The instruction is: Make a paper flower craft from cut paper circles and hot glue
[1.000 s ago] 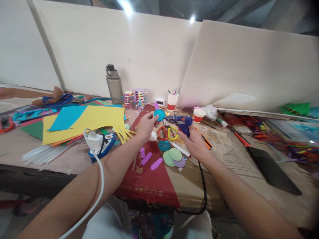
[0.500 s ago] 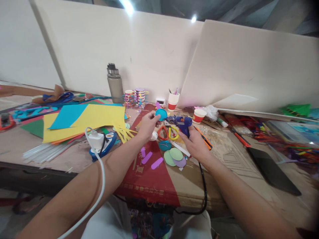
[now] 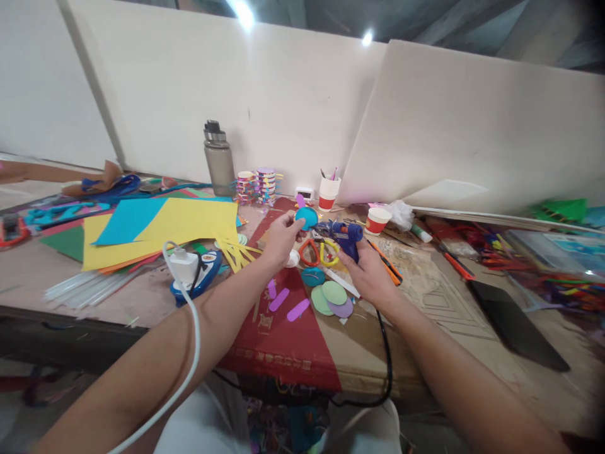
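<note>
Pinched in my left hand (image 3: 282,238) is a blue paper disc (image 3: 307,219) with a purple paper strip (image 3: 300,200) sticking up at its far edge. My right hand (image 3: 371,271) is wrapped round the grip of a blue hot glue gun (image 3: 347,234). Its nozzle points left and is close to the disc's right edge; whether they touch I cannot tell. Below lie scissors (image 3: 329,253) with red and yellow handles, another blue disc (image 3: 312,276), green discs (image 3: 334,292), a lilac disc (image 3: 344,309) and loose purple strips (image 3: 298,309).
Yellow paper sheets (image 3: 198,217), clear glue sticks (image 3: 89,287) and a power strip (image 3: 208,268) lie left. A bottle (image 3: 220,164) and paper cups (image 3: 329,192) stand behind. A black phone-like slab (image 3: 517,325) and a utility knife (image 3: 390,268) lie right. The gun's cord (image 3: 388,359) hangs over the front edge.
Hardly anything differs. The disc and the glue gun stay almost in the same place, with only a slight shift of the view.
</note>
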### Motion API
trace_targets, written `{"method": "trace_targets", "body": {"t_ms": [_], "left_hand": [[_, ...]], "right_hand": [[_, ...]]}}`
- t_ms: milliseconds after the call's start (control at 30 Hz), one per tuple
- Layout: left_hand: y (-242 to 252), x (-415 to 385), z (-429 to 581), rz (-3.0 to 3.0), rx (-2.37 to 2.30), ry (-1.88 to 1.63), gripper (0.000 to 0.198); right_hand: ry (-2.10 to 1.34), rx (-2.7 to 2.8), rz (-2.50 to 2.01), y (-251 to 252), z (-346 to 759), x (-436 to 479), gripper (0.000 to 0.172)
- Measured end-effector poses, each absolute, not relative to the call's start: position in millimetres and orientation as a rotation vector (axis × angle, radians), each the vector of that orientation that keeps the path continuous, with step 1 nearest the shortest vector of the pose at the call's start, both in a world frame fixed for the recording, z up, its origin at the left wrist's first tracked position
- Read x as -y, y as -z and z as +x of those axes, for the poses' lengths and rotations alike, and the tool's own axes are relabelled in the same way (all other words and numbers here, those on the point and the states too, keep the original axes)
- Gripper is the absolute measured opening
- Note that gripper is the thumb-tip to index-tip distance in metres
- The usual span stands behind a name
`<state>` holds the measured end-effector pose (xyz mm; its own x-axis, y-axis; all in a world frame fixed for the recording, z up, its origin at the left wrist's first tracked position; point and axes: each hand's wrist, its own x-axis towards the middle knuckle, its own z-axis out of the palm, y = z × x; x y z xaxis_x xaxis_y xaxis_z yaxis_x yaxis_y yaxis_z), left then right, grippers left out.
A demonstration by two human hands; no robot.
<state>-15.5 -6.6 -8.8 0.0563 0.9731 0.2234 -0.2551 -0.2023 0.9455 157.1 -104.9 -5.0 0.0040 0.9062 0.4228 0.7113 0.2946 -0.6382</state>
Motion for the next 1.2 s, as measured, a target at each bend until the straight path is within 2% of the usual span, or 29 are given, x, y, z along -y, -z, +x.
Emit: {"method": "trace_targets", "body": {"t_ms": [1200], "left_hand": [[10.0,5.0,-16.1,1.213,-0.782,-1.405,0.022]], "right_hand": [[-0.300,1.749,-1.458,4.3,154.9,108.0,0.038]]}}
